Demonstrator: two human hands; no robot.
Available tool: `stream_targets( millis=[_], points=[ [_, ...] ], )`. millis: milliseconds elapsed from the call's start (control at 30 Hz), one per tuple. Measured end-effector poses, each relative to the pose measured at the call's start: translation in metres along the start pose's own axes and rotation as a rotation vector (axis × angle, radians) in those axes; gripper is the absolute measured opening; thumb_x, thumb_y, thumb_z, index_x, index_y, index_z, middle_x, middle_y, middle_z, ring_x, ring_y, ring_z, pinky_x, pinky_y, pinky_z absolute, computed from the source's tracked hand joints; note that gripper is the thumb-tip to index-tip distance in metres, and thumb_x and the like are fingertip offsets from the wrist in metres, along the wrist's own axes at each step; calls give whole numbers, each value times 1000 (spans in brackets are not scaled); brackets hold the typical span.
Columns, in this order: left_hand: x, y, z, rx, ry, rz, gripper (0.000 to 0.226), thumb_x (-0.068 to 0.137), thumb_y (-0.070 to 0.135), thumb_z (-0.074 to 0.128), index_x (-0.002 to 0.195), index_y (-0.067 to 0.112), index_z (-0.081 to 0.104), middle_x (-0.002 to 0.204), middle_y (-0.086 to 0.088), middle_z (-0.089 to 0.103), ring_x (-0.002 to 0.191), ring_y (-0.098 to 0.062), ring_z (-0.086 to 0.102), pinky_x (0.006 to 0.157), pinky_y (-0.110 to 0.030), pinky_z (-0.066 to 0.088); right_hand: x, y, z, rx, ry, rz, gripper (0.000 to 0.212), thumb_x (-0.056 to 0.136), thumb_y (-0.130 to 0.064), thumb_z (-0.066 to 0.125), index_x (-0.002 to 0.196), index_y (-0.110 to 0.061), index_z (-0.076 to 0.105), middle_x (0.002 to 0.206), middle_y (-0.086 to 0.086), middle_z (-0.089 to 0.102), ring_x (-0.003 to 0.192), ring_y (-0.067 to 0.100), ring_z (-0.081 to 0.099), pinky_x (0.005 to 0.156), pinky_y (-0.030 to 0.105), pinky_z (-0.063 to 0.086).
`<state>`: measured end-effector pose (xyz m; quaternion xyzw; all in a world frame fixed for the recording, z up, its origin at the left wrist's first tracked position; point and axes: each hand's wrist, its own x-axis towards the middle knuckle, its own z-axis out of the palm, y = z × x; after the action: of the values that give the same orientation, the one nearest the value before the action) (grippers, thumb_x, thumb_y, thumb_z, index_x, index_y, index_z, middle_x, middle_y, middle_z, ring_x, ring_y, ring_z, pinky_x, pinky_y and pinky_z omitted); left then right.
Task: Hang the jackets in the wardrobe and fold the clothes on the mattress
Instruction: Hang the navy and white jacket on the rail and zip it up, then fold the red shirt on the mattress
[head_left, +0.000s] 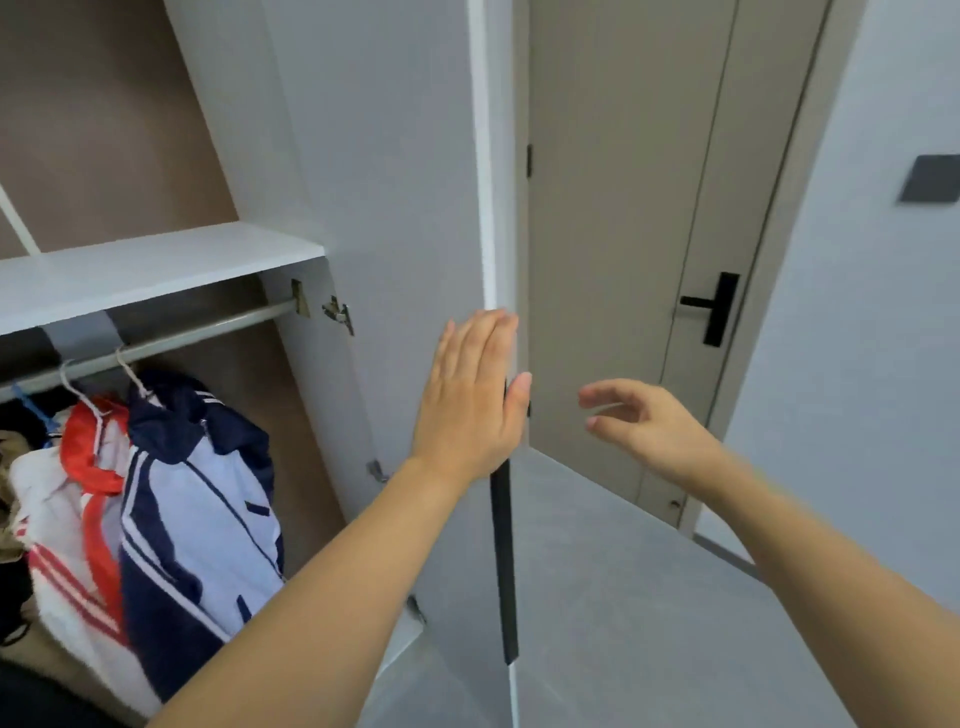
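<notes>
Head | 2 jackets (197, 499) hung | left hand (467, 405) flat on 1 door (405, 208)

- A beige room door (623, 234) is seen to the right of the open cupboard panel, shut in its frame.
- A black lever handle (714, 306) on a long black plate is fitted near that door's right edge.
- Two small black hinges (529, 161) are set on the door's left edge; the lower one is mostly hidden.
- A dark grey switch plate (930, 179) is mounted on the pale wall (883, 312) at the far right, slightly blurred.
- A grey floor (623, 597) is laid below, meeting the wall along a pale skirting strip (727, 556).
</notes>
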<state>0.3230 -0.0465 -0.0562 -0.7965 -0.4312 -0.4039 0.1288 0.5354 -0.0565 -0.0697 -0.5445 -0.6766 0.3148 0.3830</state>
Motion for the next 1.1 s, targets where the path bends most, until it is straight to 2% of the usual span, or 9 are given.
stream_targets(
  millis=[100,233,433,667,800,933,1100],
  points=[
    [27,75,54,-26,-71,136,52,97,23,47,144,0,43,148,-15,43,141,-32,35,122,-49,15,-42,60,-80,-180,180,133,39,90,-19,66,128,-20,58,126,-4,61,114,14,58,101,31,43],
    [58,174,125,-135,-148,226,53,98,24,50,146,2,41,151,-14,41,143,-31,32,122,-50,14,-98,129,-170,-311,344,309,52,91,-22,61,141,-19,47,143,-2,49,129,18,47,101,28,34],
    [91,304,235,-272,-312,431,54,101,29,44,148,5,35,152,-9,36,143,-26,28,123,-45,9,-168,213,-268,-295,540,528,56,91,-23,57,144,-21,40,148,-3,43,134,16,41,97,25,31],
    [120,433,367,-433,-491,640,53,103,32,38,151,9,30,155,-5,32,145,-21,24,123,-44,6,-236,301,-363,-261,794,770,56,92,-16,56,145,-16,40,148,3,42,133,20,42,102,29,33],
    [138,524,425,-544,-558,782,53,103,32,38,151,9,30,155,-6,32,145,-21,24,123,-44,5,-286,333,-409,-250,937,918,58,92,-16,56,147,-17,39,150,3,40,126,18,46,97,25,32],
    [127,637,459,-658,-621,931,53,102,31,39,150,9,30,155,-6,33,145,-21,25,123,-44,5,-360,359,-441,-258,1080,1063,59,90,-14,56,146,-15,40,150,6,41,137,21,38,99,24,28],
    [87,763,485,-693,-675,1208,54,102,34,39,151,12,29,156,-5,29,144,-21,24,123,-43,4,-462,395,-472,-211,1257,1274,59,89,-15,59,145,-12,42,149,9,42,136,24,41,100,27,33]
  ],
)
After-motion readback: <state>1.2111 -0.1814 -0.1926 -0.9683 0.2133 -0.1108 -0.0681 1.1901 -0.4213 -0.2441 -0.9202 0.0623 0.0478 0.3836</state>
